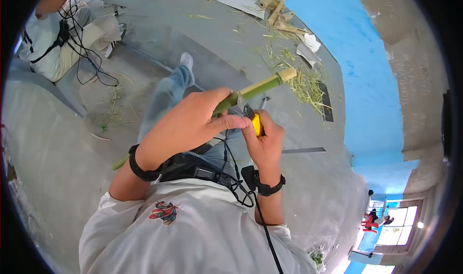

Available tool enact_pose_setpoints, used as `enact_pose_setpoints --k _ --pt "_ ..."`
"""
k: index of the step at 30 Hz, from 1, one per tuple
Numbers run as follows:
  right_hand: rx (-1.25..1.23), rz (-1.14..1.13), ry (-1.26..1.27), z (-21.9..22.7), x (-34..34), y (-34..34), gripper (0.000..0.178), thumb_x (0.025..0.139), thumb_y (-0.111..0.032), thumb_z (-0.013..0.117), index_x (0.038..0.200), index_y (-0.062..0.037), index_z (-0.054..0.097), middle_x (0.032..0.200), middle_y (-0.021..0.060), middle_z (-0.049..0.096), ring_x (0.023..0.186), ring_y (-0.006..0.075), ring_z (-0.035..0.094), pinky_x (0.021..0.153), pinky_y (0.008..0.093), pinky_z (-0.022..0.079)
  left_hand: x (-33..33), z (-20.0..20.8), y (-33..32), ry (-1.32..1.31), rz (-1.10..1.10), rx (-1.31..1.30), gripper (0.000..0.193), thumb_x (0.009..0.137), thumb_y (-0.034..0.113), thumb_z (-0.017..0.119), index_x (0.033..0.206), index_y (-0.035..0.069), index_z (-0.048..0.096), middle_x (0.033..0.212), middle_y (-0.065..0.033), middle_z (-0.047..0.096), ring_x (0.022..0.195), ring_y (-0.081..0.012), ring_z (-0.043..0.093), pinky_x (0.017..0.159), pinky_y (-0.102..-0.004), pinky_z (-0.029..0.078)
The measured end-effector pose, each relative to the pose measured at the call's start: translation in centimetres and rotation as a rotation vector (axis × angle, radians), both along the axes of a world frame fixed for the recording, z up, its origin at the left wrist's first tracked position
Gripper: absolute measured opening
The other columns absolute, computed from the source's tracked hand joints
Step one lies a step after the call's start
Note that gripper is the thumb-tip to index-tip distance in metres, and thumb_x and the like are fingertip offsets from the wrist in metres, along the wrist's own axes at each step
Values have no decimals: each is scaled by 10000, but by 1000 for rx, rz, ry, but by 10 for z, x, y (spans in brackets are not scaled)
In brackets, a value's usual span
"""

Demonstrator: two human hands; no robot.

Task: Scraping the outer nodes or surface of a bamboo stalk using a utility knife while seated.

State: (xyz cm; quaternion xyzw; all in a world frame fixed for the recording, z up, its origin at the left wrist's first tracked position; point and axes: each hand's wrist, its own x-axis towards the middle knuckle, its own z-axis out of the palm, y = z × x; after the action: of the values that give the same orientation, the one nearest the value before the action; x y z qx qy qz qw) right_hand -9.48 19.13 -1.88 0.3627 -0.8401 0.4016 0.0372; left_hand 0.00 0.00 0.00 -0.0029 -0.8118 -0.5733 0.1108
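My left hand (190,122) is wrapped around a green bamboo stick (263,86). The stick slants up to the right over my lap, its far end pale where the skin is pared off; its other end pokes out below my left forearm. In my right hand (266,141) is a yellow and black utility knife (256,123). The knife's head is up against the underside of the bamboo, just right of my left fingers. My left thumb presses near the knife and my right thumb. The blade's exact contact is too small to make out.
The grey table (193,38) bears green shavings (308,88), a dark flat object (326,102), crumpled white paper (311,43) and cut bamboo pieces (279,16). A seated person (62,42) with cables is at upper left. Black cables (236,173) hang by my waist.
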Motion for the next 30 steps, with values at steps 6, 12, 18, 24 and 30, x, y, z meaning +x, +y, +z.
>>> enact_pose_setpoints --k 6,12,18,24,30 --pt "33 11 72 -2 12 -4 386 834 -359 809 811 -22 620 634 152 544 542 323 494 518 370 428 -2 -17 -2 34 -38 40 516 893 423 740 1101 -10 551 755 -105 558 676 -197 487 650 -319 438" --pt "67 -49 124 1 9 -3 434 798 -379 833 737 -35 574 617 150 518 533 343 468 494 373 412 -8 -16 -3 -65 -44 -23 579 842 472 775 1076 -9 554 732 -108 556 649 -196 480 627 -330 425" --pt "183 -78 230 -6 6 -5 463 784 -407 837 709 -48 554 607 141 521 525 333 465 478 375 396 -12 -23 -8 -58 14 -147 602 788 528 789 947 -17 590 710 -140 599 623 -312 532 601 -366 425" --pt "142 -204 227 -10 8 -11 468 806 -433 815 704 -56 558 593 130 522 518 324 470 476 375 401 -16 -38 6 -35 206 -224 597 795 566 758 856 -11 618 698 -187 608 661 -401 591 583 -428 437" --pt "104 -398 155 -2 -4 -9 463 832 -427 803 725 -38 576 592 119 530 509 308 476 489 383 404 -12 -27 8 -214 307 -341 692 839 656 668 713 -24 627 668 -210 598 677 -439 601 583 -480 441"
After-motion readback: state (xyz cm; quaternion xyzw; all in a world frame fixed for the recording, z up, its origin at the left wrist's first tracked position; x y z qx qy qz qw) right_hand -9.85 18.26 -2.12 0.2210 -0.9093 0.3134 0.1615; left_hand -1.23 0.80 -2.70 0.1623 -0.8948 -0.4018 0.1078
